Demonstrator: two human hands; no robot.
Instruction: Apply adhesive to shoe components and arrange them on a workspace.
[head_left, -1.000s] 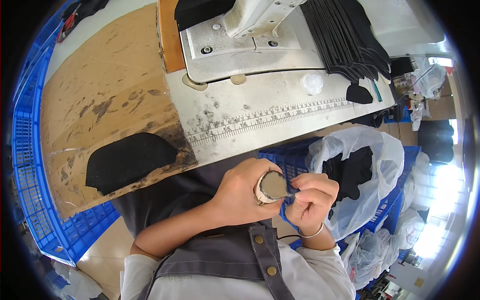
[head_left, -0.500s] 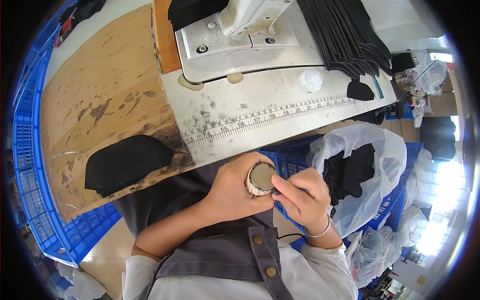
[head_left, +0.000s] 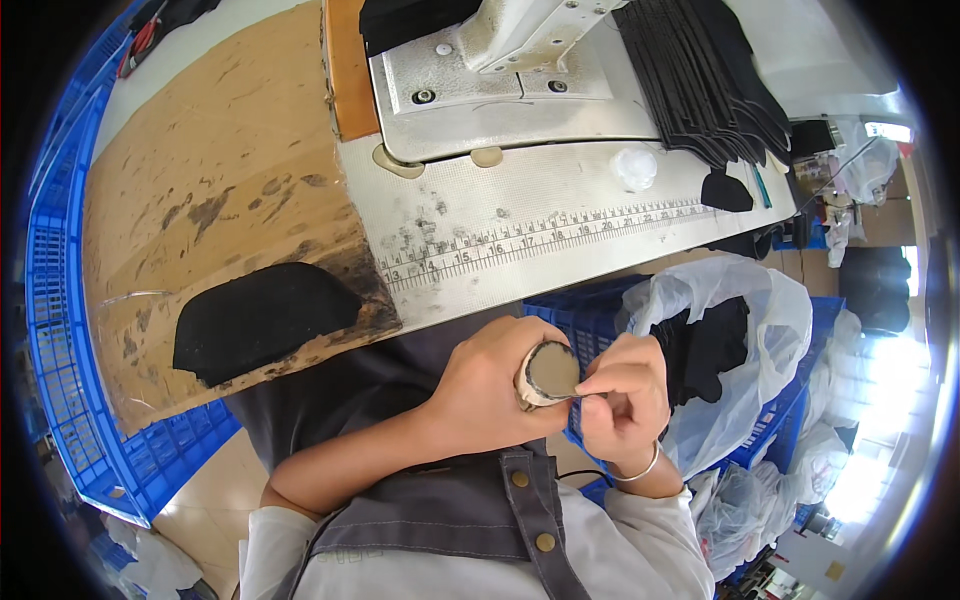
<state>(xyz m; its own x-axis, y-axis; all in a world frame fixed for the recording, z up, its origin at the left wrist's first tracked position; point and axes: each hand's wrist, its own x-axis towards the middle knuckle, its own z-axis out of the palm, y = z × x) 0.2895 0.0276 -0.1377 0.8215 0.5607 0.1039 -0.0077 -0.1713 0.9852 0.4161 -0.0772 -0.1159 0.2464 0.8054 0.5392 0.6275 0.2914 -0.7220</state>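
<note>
Tan and matte, the flat round end of a short cylinder [head_left: 552, 368] faces up in the head view, above the person's lap and just off the near edge of the work table [head_left: 500, 285]. The left hand [head_left: 495, 385] wraps around its pale, dark-edged side, fingers and thumb closed on it. The right hand [head_left: 628, 392], with a pale bangle [head_left: 646, 465] at the wrist, has its thumb and forefinger brought close together at the cylinder's right rim; whether they pinch something thin there is too small to tell.

Left of the hands, a black curved piece [head_left: 265, 322] lies on stained brown cardboard [head_left: 190, 170] covering part of the table. A printed ruler scale [head_left: 560, 238] runs along the table, with a white machine base [head_left: 460, 90] behind it. To its right are a clear round object [head_left: 634, 169], a stack of black pieces [head_left: 695, 85] and a small black piece [head_left: 727, 191]. Beyond the right hand, a translucent bag [head_left: 775, 310] holding black pieces [head_left: 715, 350] sits in a blue crate [head_left: 572, 322].
</note>
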